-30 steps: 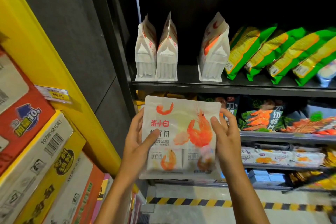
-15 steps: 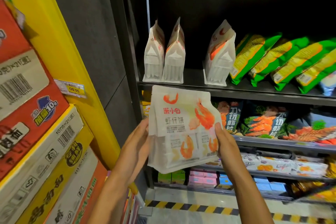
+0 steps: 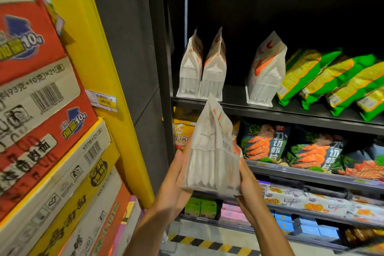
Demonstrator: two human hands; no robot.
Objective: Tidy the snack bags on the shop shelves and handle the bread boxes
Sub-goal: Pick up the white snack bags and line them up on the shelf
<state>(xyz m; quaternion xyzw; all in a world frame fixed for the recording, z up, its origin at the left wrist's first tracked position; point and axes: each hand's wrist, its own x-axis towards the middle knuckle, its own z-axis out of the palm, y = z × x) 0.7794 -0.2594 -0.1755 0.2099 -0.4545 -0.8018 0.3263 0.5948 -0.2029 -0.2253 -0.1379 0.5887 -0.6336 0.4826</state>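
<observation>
Turned edge-on since a moment ago, the white snack bag [image 3: 209,147] now shows its narrow side, raised just below the upper shelf [image 3: 291,113]. Both hands clamp it, left hand [image 3: 176,185] and right hand [image 3: 248,189] on opposite faces. Three matching bags [image 3: 212,72] stand on that shelf, green bags [image 3: 324,77] to their right.

Matt white paper-look snack pouch with orange print [image 3: 212,151], glossy green-and-yellow plastic crisp bags [image 3: 324,81], smooth dark metal shelf [image 3: 291,113], printed red-and-white corrugated cardboard cartons [image 3: 37,110], glossy yellow painted frame [image 3: 99,52]
</observation>
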